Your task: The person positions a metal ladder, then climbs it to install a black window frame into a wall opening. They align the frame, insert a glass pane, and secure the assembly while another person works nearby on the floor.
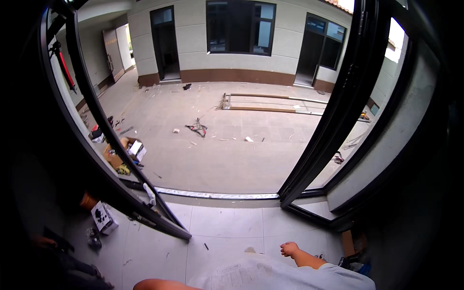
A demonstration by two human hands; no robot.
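Observation:
My right hand [289, 249] hangs over the tiled floor [227, 222] at my right side. Its fingers are curled in, and nothing shows in them. It touches nothing that I can see. Of my left arm [164, 284] only a part shows at the lower edge; the left hand is out of view. In front of me stands a black-framed glass doorway, its left door leaf [159, 223] swung inward over the tiles and a dark folded leaf [333, 111] on the right. A pale metal sill [217, 195] runs along the threshold.
At the lower left, a person's hand [44, 240] shows in shadow near a printed box [104, 217]. Outside lie an opened carton [126, 151], tangled straps [197, 127], scattered scraps and a long frame [263, 109]. Another carton [349, 243] stands at right.

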